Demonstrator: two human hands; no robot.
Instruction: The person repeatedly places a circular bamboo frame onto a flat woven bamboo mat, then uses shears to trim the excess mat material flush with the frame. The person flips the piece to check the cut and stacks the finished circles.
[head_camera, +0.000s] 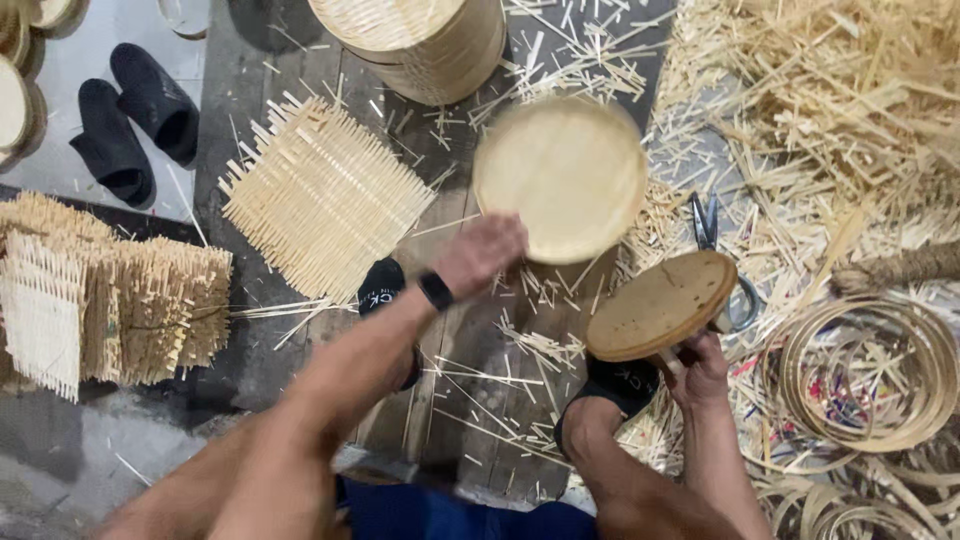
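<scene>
My left hand grips the near edge of a round pale woven bamboo disc, held up above the wooden floor and slightly blurred. My right hand holds a round brown wooden disc by a handle under it, tilted, low on the right. A black band sits on my left wrist. My feet in black slippers rest on the boards below the hands.
A square woven bamboo mat lies on the floor to the left. Stacked mats sit far left, a stack of round baskets at top. Scissors, bamboo rings and heaps of bamboo strips fill the right.
</scene>
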